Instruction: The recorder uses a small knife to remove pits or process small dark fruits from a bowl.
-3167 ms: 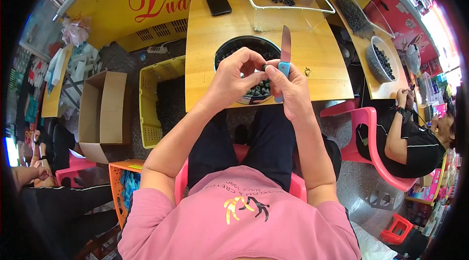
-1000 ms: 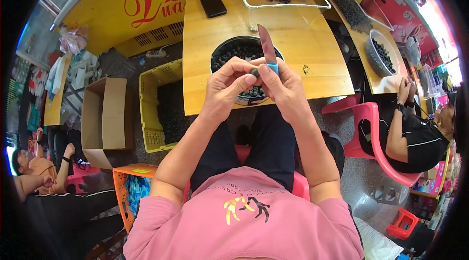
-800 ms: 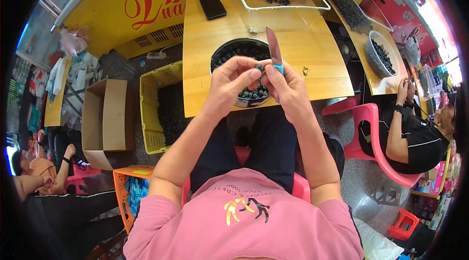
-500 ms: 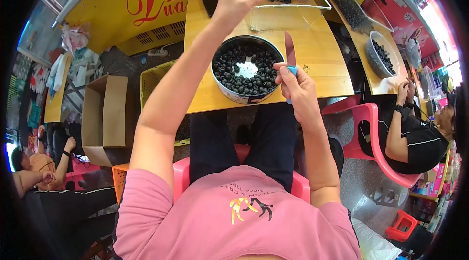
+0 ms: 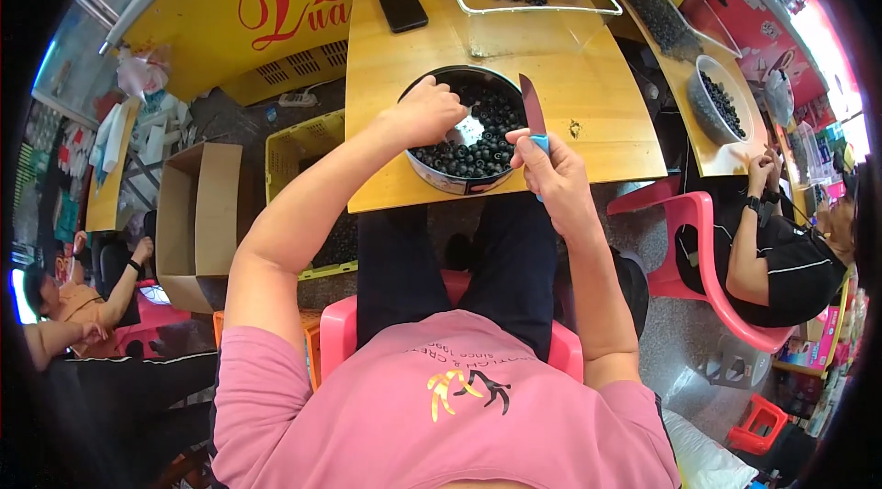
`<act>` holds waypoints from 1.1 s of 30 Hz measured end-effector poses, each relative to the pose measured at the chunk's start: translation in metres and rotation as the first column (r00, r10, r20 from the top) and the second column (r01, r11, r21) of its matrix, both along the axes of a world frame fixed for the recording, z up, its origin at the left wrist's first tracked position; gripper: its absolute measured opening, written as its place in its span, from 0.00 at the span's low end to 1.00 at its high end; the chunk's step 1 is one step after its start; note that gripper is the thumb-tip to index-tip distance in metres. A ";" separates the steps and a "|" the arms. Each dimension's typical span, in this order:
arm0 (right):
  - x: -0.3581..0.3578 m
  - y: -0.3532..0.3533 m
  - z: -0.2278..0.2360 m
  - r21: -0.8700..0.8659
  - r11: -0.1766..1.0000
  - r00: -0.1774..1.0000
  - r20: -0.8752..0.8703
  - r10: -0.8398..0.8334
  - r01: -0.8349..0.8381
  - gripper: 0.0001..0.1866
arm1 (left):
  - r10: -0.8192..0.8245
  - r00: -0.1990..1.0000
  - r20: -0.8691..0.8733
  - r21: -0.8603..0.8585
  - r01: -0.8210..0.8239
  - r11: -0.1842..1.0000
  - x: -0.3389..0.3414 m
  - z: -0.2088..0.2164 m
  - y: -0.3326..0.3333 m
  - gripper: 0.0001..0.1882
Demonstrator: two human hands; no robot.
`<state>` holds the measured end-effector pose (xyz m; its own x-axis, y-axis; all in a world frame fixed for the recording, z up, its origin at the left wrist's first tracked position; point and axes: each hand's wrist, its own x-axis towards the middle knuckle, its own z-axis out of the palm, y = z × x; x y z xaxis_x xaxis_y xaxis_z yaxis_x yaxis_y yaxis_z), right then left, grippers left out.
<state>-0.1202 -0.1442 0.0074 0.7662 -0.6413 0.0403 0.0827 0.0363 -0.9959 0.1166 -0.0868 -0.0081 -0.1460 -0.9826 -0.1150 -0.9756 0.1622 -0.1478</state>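
Note:
A round metal tin (image 5: 466, 184) stands at the table's near edge, holding many small, dark, round berries (image 5: 487, 131) that look like blueberries; its shiny bottom shows through a gap in the middle. My left hand (image 5: 430, 110) reaches over the tin's left rim with its fingers curled down among the fruit. Its fingertips are hidden, and I cannot make out what they pinch. At the tin's right side, my right hand (image 5: 557, 175) is closed around the blue handle of a knife (image 5: 533, 107). The blade points up and away from me, beside the rim.
Further back on the wooden table (image 5: 616, 131) stands a clear plastic bin (image 5: 524, 34) with dark berries inside. A black phone (image 5: 402, 9) lies left of it. On the right-hand table sits a tub (image 5: 709, 103) of berries, near a seated person (image 5: 772, 250). A cardboard box (image 5: 197, 223) is at left.
My left hand has come down from above the clear bin into the tin, uncovering the phone. My right hand has shifted slightly left and nearer me with the knife, whose blade now tilts left.

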 end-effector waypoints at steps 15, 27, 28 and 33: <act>0.022 0.006 0.012 0.210 0.973 0.975 0.175 -0.135 0.097 0.12 | -0.280 -0.515 -0.810 -0.065 -0.397 0.916 -0.065 0.026 0.018 0.11; 0.026 0.014 0.024 0.021 0.990 0.962 0.234 -0.139 0.138 0.10 | -0.305 -0.467 -0.830 -0.051 -0.480 0.876 -0.085 0.033 0.041 0.12; 0.027 0.014 0.025 -0.005 0.991 0.967 0.217 -0.130 0.135 0.10 | -0.293 -0.413 -0.862 -0.054 -0.500 0.865 -0.086 0.035 0.043 0.12; 0.026 0.014 0.026 -0.008 0.994 0.979 0.178 -0.104 0.107 0.12 | -0.312 -0.411 -0.857 -0.066 -0.513 0.856 -0.087 0.037 0.047 0.11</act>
<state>-0.0945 -0.1306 0.0335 0.6741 -0.7161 0.1811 0.2604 0.0010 -0.9655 0.0292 -0.0399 0.0293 0.4773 -0.8430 0.2483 0.2060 0.3820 0.9009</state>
